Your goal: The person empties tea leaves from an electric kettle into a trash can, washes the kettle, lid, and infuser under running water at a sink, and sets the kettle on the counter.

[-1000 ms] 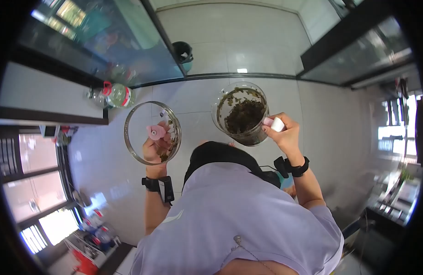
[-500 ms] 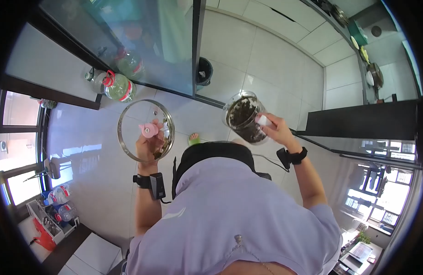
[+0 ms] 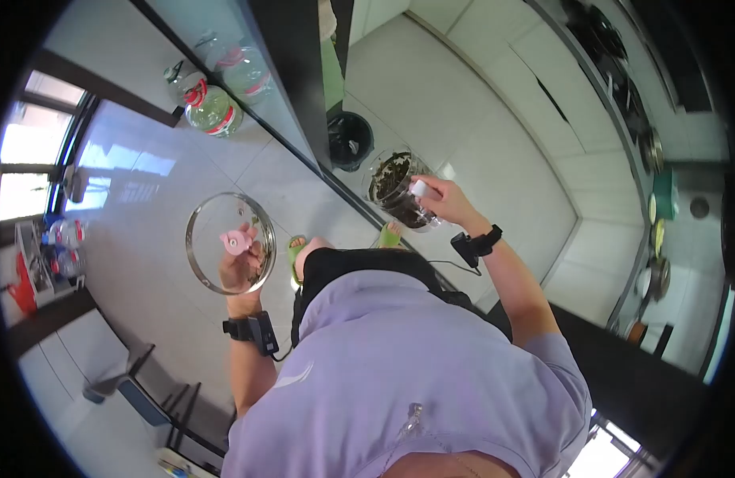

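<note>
My left hand is closed on a round glass lid with a metal rim. Its pink knob is at the fingers, which show through the glass; dark bits cling to the lid's right side. Out to the right, my right hand grips the pale handle of a clear glass pot. Dark, wet-looking leafy matter coats the inside of the pot. The pot hangs in the air near a black trash bin, its mouth tilted toward the upper left.
A dark sliding-door frame and floor track run between the two rooms. Large plastic bottles stand by the glass panel at upper left. Kitchen cabinets and a counter with pans curve along the right. Green slippers are on my feet.
My body has turned and moved toward the kitchen doorway. The bin is now fully in view, close to the pot. Both hands keep hold of the lid and the pot.
</note>
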`<state>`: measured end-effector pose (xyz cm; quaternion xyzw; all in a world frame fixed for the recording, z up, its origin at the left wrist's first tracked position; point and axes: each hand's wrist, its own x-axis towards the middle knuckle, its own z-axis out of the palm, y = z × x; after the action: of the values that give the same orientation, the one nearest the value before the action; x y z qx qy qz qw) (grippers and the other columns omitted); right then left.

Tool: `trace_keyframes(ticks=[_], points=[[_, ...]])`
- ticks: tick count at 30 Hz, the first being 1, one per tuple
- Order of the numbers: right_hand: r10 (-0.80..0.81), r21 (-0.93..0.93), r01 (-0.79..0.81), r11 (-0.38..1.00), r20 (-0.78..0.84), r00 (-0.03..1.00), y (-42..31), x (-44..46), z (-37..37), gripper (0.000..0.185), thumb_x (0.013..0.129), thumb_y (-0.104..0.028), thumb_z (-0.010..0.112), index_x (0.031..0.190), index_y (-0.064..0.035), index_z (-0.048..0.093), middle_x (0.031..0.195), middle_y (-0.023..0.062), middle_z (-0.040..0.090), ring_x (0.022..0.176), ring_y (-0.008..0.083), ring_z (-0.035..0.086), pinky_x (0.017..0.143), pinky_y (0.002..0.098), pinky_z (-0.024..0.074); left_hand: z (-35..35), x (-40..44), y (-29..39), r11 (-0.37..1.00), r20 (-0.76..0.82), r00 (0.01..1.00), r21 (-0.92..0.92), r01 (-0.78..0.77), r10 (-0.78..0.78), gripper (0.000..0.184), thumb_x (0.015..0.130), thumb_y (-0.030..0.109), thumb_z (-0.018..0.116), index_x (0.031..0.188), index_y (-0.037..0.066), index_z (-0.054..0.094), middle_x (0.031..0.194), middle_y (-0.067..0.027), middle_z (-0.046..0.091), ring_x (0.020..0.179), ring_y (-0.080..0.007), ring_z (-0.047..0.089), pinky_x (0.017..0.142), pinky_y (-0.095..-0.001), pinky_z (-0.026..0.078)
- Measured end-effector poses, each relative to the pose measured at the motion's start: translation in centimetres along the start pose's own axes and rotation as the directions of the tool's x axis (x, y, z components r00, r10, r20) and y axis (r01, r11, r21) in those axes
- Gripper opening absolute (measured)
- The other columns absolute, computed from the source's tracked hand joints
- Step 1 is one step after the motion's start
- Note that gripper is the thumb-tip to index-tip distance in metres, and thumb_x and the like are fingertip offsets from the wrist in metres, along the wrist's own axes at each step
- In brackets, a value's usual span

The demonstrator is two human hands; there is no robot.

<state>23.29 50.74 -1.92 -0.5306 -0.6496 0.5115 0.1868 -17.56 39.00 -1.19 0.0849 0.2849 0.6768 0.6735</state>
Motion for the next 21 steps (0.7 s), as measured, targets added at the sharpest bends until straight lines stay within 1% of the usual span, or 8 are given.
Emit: trace_keyframes(ticks=[1, 3, 8, 11, 12, 16, 17, 21], points=[[0.049, -0.022, -0.048, 0.999, 0.035, 0.998, 0.0, 1.8, 0.1, 0.044, 0.076, -0.017, 0.063, 0.119, -0.0112, 0.054, 0.101, 0.0101, 0.062, 0.089, 0.0176, 0.06, 0.078, 0.029, 0.0464, 0.3, 0.0, 0.2, 1.0, -0.046, 0.999, -0.022, -0.001, 0.0, 0.043, 0.084, 0.02, 0.049, 0.119, -0.005, 0.045, 0.101, -0.0158, 0.061, 0.074, -0.0217, 0.059, 0.064, -0.0312, 0.051], [0.01, -0.083, -0.001, 0.997, 0.115, 0.993, 1.1, 4.0, -0.5, 0.046, 0.076, -0.015, 0.062, 0.121, -0.0137, 0.052, 0.105, 0.0123, 0.061, 0.094, 0.0222, 0.059, 0.083, 0.03, 0.045, 1.0, -2.0, -1.4, 0.997, -0.145, 0.989, -0.072, -0.037, 0.026, 0.042, 0.084, 0.019, 0.049, 0.118, -0.005, 0.045, 0.101, -0.0158, 0.061, 0.075, -0.0219, 0.059, 0.065, -0.032, 0.051], [-0.088, -0.175, 0.15, 0.973, 0.32, 0.943, 5.3, 10.4, -2.9, 0.046, 0.077, -0.009, 0.058, 0.122, -0.0092, 0.05, 0.109, 0.0148, 0.059, 0.102, 0.0253, 0.056, 0.087, 0.0311, 0.0429, 2.1, -4.6, -4.9, 0.975, -0.175, 0.97, -0.115, -0.192, 0.17, 0.043, 0.083, 0.018, 0.047, 0.121, -0.003, 0.043, 0.106, -0.0162, 0.058, 0.077, -0.0219, 0.058, 0.065, -0.0331, 0.05], [-0.226, -0.256, 0.334, 0.907, 0.375, 0.899, 6.0, 14.0, -4.0, 0.046, 0.076, -0.007, 0.056, 0.121, -0.004, 0.05, 0.1, 0.0118, 0.06, 0.085, 0.0167, 0.058, 0.076, 0.029, 0.0469, 2.8, -4.2, -6.8, 0.945, -0.25, 0.936, -0.153, -0.29, 0.246, 0.044, 0.082, 0.017, 0.045, 0.122, -0.002, 0.042, 0.107, -0.0169, 0.058, 0.076, -0.0218, 0.057, 0.064, -0.0327, 0.049], [-0.077, -0.196, 0.177, 0.965, 0.432, 0.899, 5.1, 15.0, -4.6, 0.048, 0.075, -0.007, 0.055, 0.122, -0.0034, 0.048, 0.091, 0.0087, 0.061, 0.075, 0.0147, 0.057, 0.071, 0.0282, 0.0472, 3.7, -4.3, -7.1, 0.932, -0.274, 0.925, -0.177, -0.316, 0.262, 0.045, 0.081, 0.016, 0.045, 0.122, -0.002, 0.042, 0.107, -0.0171, 0.058, 0.076, -0.0217, 0.057, 0.064, -0.0327, 0.049], [-0.066, -0.23, 0.235, 0.944, 0.566, 0.822, 5.6, 20.2, -5.5, 0.049, 0.077, -0.008, 0.054, 0.125, -0.0029, 0.046, 0.083, 0.0043, 0.059, 0.067, 0.0113, 0.055, 0.062, 0.0256, 0.0465, 6.0, -5.5, -9.4, 0.875, -0.444, 0.812, -0.116, -0.471, 0.378, 0.044, 0.084, 0.02, 0.046, 0.122, -0.001, 0.042, 0.105, -0.0169, 0.058, 0.073, -0.0209, 0.058, 0.062, -0.0307, 0.049], [0.109, -0.241, 0.048, 0.969, 0.595, 0.796, 5.5, 21.4, -5.6, 0.048, 0.078, -0.008, 0.054, 0.125, -0.0028, 0.046, 0.083, 0.0041, 0.059, 0.065, 0.0104, 0.054, 0.058, 0.0243, 0.0457, 6.6, -5.8, -10.4, 0.854, -0.471, 0.781, -0.102, -0.51, 0.41, 0.043, 0.084, 0.021, 0.046, 0.121, -0.001, 0.043, 0.105, -0.0166, 0.058, 0.072, -0.0207, 0.058, 0.062, -0.0306, 0.049], [0.097, -0.297, 0.179, 0.938, 0.72, 0.687, 6.0, 27.6, -5.3, 0.046, 0.079, -0.012, 0.058, 0.123, -0.0032, 0.048, 0.084, 0.0074, 0.061, 0.061, 0.0127, 0.055, 0.057, 0.0271, 0.046, 10.2, -7.3, -15.7, 0.714, -0.575, 0.629, -0.107, -0.692, 0.523, 0.046, 0.086, 0.025, 0.048, 0.122, -0.003, 0.041, 0.104, -0.0174, 0.058, 0.072, -0.0211, 0.058, 0.062, -0.0327, 0.051]])
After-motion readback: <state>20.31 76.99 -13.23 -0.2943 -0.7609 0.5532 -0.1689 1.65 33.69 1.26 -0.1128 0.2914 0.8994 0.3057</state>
